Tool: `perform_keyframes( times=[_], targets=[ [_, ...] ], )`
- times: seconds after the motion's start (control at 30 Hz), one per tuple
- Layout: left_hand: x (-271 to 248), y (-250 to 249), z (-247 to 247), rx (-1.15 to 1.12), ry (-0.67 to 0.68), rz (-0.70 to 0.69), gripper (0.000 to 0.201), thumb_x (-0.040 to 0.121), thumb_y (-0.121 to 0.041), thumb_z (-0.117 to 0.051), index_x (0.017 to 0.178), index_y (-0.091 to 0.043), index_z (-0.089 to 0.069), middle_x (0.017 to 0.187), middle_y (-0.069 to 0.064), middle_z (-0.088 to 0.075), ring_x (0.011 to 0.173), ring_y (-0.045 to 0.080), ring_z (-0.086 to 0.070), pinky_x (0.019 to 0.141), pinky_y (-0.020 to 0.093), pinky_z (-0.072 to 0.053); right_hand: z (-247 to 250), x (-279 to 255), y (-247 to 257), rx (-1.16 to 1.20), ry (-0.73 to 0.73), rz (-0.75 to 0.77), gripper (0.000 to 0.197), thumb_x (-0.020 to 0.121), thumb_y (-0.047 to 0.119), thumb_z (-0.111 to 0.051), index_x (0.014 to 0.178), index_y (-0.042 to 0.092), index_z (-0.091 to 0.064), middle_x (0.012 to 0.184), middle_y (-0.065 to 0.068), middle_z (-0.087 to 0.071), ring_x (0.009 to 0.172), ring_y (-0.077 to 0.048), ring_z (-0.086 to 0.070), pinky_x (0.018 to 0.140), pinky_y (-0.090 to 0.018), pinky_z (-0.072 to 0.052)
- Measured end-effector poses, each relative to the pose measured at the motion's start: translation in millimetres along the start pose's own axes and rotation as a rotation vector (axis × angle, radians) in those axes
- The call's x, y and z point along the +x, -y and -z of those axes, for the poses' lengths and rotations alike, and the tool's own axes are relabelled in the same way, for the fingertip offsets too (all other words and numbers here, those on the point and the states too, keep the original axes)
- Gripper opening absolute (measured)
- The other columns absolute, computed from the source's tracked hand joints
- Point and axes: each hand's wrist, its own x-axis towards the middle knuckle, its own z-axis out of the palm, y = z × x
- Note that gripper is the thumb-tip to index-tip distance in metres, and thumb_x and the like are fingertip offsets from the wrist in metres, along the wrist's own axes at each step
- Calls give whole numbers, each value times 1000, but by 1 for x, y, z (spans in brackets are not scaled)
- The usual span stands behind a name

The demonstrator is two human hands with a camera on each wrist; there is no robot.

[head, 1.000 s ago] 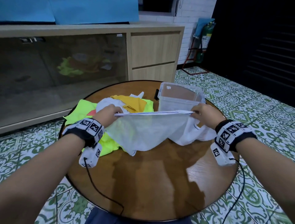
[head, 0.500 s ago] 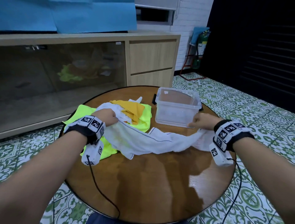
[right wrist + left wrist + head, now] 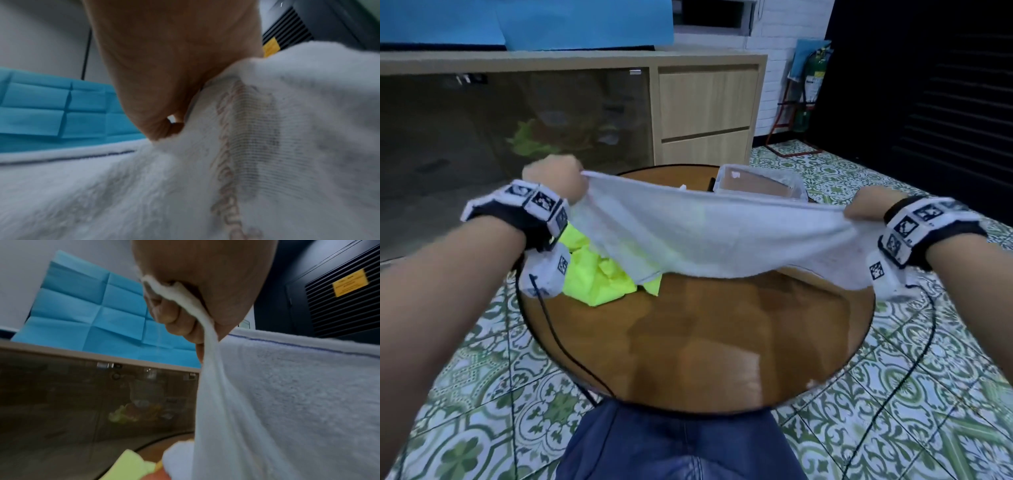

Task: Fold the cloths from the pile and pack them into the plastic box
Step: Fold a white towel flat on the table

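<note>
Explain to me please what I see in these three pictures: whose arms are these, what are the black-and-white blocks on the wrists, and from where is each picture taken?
There is no machine here, only a person working with bare hands. The checkered blocks are bands strapped to the wrists; they carry small cameras. The wide picture comes from a camera on the person's head, looking down. The two close pictures come from the wrist cameras, looking along each hand.

The left hand and the right hand each grip one end of a white towel, stretched in the air above a round wooden table. In the left wrist picture the fingers curl around the towel's bunched corner.

On the table lie a neon yellow cloth and, farther back, a clear plastic box, mostly hidden behind the towel.
</note>
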Motion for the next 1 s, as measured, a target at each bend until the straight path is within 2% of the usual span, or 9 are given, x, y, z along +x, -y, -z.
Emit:
perform_keyframes(
  times=[0.23, 0.37, 0.43, 0.5, 0.57, 0.7, 0.8, 0.9, 1.0],
  targets=[
    [19, 1, 41, 91, -83, -134, 24, 91, -16, -49, 95, -2, -68, 99, 25, -65, 94, 39, -62, 73, 34, -41, 48, 15, 5, 47, -209, 37, 26, 92, 18, -53, 95, -6, -60, 83, -16, -55, 68, -26, -50, 64, -32, -39],
    [36, -20, -18, 199, 171, -213, 24, 92, -14, -47, 106, -9, -66, 109, 14, -65, 102, 30, -62, 72, 31, -41, -19, 53, 47, 55, -150, 99, 22, 97, 10, -41, 104, 0, -60, 74, -12, -50, 70, -23, -49, 67, -30, -37],
    [39, -32, -61, 186, 301, -204, 29, 94, -12, -44, 119, -10, -57, 119, 11, -61, 109, 29, -59, 82, 33, -46, -59, 66, 66, 80, -68, 60, 25, 98, 7, -35, 94, -2, -58, 84, -15, -54, 85, -27, -55, 73, -31, -37],
    [40, -42, -97, 121, 366, -148, 39, 95, -13, -41, 134, -11, -39, 128, 13, -54, 116, 30, -55, 93, 37, -44, -94, 76, 80, 111, -38, 60, 24, 96, 2, -33, 108, 2, -54, 105, -16, -58, 101, -30, -58, 75, -34, -40],
    [38, -54, -126, -28, 396, -102, 40, 96, -16, -40, 134, -7, -32, 128, 18, -53, 116, 34, -53, 94, 39, -41, -120, 85, 86, 173, -1, 68, 22, 92, -3, -34, 109, 7, -43, 103, -18, -56, 99, -33, -59, 74, -36, -42],
    [17, -95, -158, -330, 496, -149, 24, 97, -19, -36, 118, -7, -40, 107, 18, -62, 96, 35, -59, 73, 34, -41, -155, 104, 100, 297, 72, 145, 18, 91, -4, -35, 96, 13, -37, 96, -17, -51, 84, -24, -48, 75, -30, -39],
    [-4, -125, -176, -343, 569, -280, 21, 97, -15, -35, 116, -15, -45, 98, 9, -60, 82, 29, -55, 59, 29, -34, -181, 104, 121, 237, 185, 287, 25, 87, -5, -40, 97, 14, -55, 123, -17, -57, 110, -27, -55, 87, -29, -43],
    [-25, -136, -202, -280, 594, -405, 27, 95, -12, -40, 117, -22, -53, 117, 6, -54, 102, 28, -56, 75, 33, -40, -205, 93, 126, 117, 113, 301, 34, 91, 7, -43, 122, 11, -55, 137, -9, -45, 128, -24, -40, 103, -28, -35],
    [-43, -133, -225, -161, 532, -517, 40, 95, -23, -43, 134, -27, -46, 142, 5, -40, 130, 23, -41, 101, 34, -33, -222, 79, 122, 35, 91, 338, 50, 97, 24, -34, 145, 12, -25, 153, -5, -21, 140, -25, -21, 111, -38, -27]
  ],
)
